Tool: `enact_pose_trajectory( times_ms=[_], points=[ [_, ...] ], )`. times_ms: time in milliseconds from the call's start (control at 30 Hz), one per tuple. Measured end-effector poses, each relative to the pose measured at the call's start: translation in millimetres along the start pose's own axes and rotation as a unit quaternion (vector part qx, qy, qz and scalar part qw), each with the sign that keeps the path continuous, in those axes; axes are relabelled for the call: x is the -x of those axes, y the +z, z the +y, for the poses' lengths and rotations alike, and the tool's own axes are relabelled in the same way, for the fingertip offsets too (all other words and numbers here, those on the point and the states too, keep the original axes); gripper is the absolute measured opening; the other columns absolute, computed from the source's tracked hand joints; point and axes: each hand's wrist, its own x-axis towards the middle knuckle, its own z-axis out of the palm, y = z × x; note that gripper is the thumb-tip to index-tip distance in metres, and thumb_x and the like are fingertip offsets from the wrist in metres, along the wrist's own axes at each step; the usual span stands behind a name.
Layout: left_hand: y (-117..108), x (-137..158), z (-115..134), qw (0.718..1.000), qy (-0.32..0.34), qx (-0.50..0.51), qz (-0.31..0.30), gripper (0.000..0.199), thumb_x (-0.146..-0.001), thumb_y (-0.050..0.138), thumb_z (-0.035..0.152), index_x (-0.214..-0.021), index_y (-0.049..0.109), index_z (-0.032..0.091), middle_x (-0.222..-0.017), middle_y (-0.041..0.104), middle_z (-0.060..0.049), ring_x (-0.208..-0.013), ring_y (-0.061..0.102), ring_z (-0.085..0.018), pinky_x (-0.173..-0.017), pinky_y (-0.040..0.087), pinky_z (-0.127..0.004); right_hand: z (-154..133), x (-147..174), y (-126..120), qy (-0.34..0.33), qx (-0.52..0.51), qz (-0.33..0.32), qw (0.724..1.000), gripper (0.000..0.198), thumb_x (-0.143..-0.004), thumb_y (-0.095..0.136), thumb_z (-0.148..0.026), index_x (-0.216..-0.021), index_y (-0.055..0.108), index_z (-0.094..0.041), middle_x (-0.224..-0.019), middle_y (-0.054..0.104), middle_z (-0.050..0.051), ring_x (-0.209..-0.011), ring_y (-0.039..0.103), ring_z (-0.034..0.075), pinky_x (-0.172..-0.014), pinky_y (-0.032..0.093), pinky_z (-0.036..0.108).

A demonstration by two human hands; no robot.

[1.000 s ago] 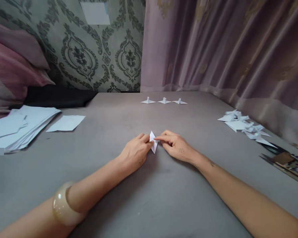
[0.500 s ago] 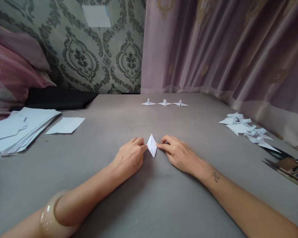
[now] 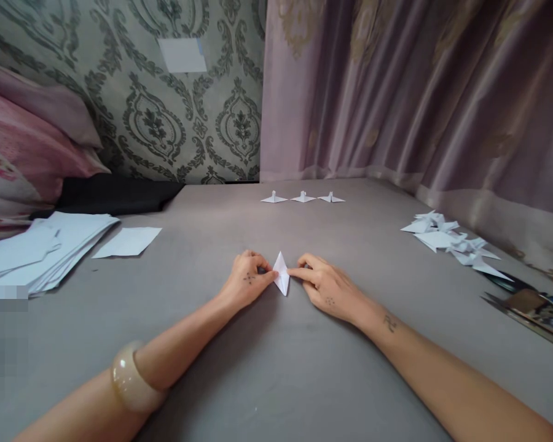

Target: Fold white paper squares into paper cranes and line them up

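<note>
A small white folded paper (image 3: 281, 277), shaped like a narrow diamond, lies on the grey surface with its points toward and away from me. My left hand (image 3: 249, 279) pinches its left corner between thumb and finger, the other fingers curled. At the right corner, my right hand (image 3: 327, 285) has its forefinger and thumb together against the paper, with the remaining fingers bent in. Both hands rest low over the surface.
Three folded paper cranes (image 3: 303, 197) stand in a row at the back. More cranes (image 3: 451, 239) are heaped at right, near scissors (image 3: 511, 307). On the left lie a paper stack (image 3: 69, 245), a single sheet (image 3: 128, 242) and black cloth (image 3: 120, 193).
My left hand has turned, and its thumb now shows at the paper's left corner. The right hand stays at the right corner. The view has tilted slightly upward.
</note>
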Motion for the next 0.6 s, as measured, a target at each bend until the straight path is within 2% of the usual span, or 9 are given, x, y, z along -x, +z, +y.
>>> enact_pose_trajectory(
  times_ms=[67, 133, 200, 300, 367, 433, 533, 600],
  points=[
    [-1, 2, 3, 0.997, -0.024, 0.075, 0.002, 0.020, -0.071, 0.064, 0.036, -0.072, 0.066, 0.016, -0.086, 0.060, -0.005, -0.082, 0.056, -0.019, -0.074, 0.044, -0.031, -1, -3, 2, 0.042, -0.070, 0.036, 0.996, 0.036, -0.085, 0.043, -0.011, -0.111, 0.064, -0.026, -0.101, 0.061, 0.004, -0.085, 0.057, 0.015, -0.076, 0.045, 0.028],
    [-4, 5, 8, 0.978, -0.056, 0.203, -0.008, 0.024, -0.072, 0.064, 0.040, -0.076, 0.063, 0.016, -0.083, 0.063, -0.004, -0.076, 0.058, -0.016, -0.069, 0.044, -0.028, -2, -7, 3, 0.111, -0.171, 0.072, 0.977, 0.029, -0.087, 0.047, -0.021, -0.111, 0.062, -0.021, -0.100, 0.064, 0.006, -0.083, 0.059, 0.015, -0.077, 0.046, 0.028],
    [-5, 6, 13, 0.940, -0.075, 0.332, -0.028, 0.026, -0.072, 0.066, 0.040, -0.079, 0.060, 0.016, -0.081, 0.065, -0.003, -0.073, 0.059, -0.014, -0.067, 0.045, -0.025, -5, -10, 1, 0.165, -0.271, 0.080, 0.945, 0.031, -0.086, 0.054, -0.033, -0.111, 0.060, -0.016, -0.100, 0.066, 0.008, -0.084, 0.061, 0.016, -0.076, 0.048, 0.028],
    [-5, 6, 18, 0.879, -0.086, 0.467, -0.049, 0.024, -0.069, 0.072, 0.031, -0.079, 0.058, 0.015, -0.080, 0.064, -0.002, -0.070, 0.058, -0.011, -0.067, 0.045, -0.023, -13, -11, -2, 0.168, -0.362, 0.056, 0.915, 0.038, -0.081, 0.061, -0.039, -0.110, 0.059, -0.016, -0.104, 0.066, 0.009, -0.085, 0.062, 0.016, -0.073, 0.049, 0.027],
    [-4, 6, 20, 0.842, -0.090, 0.528, -0.059, 0.025, -0.067, 0.075, 0.025, -0.082, 0.057, 0.015, -0.080, 0.064, -0.002, -0.071, 0.059, -0.011, -0.068, 0.046, -0.023, -20, -9, -2, 0.149, -0.368, 0.068, 0.915, 0.035, -0.079, 0.063, -0.037, -0.108, 0.061, -0.017, -0.102, 0.067, 0.007, -0.083, 0.062, 0.016, -0.071, 0.049, 0.027],
    [-2, 8, 22, 0.818, -0.086, 0.564, -0.072, 0.031, -0.067, 0.076, 0.021, -0.090, 0.056, 0.017, -0.081, 0.064, 0.000, -0.074, 0.060, -0.011, -0.071, 0.046, -0.025, -26, -7, -1, 0.134, -0.351, 0.107, 0.920, 0.029, -0.079, 0.063, -0.034, -0.104, 0.063, -0.019, -0.096, 0.068, 0.005, -0.080, 0.061, 0.015, -0.069, 0.048, 0.026],
    [0, 11, 23, 0.811, -0.074, 0.572, -0.098, 0.038, -0.069, 0.076, 0.018, -0.101, 0.055, 0.020, -0.082, 0.064, 0.000, -0.077, 0.060, -0.012, -0.072, 0.046, -0.024, -30, -7, 2, 0.116, -0.315, 0.172, 0.926, 0.020, -0.080, 0.062, -0.032, -0.095, 0.066, -0.019, -0.085, 0.066, 0.002, -0.072, 0.057, 0.013, -0.065, 0.045, 0.025],
    [2, 14, 23, 0.823, -0.064, 0.551, -0.117, 0.037, -0.071, 0.075, 0.017, -0.102, 0.056, 0.019, -0.083, 0.065, -0.001, -0.078, 0.060, -0.011, -0.070, 0.045, -0.022, -31, -8, 2, 0.106, -0.292, 0.204, 0.928, 0.015, -0.081, 0.061, -0.031, -0.087, 0.067, -0.019, -0.077, 0.063, 0.001, -0.066, 0.054, 0.012, -0.062, 0.043, 0.025]
  ],
)
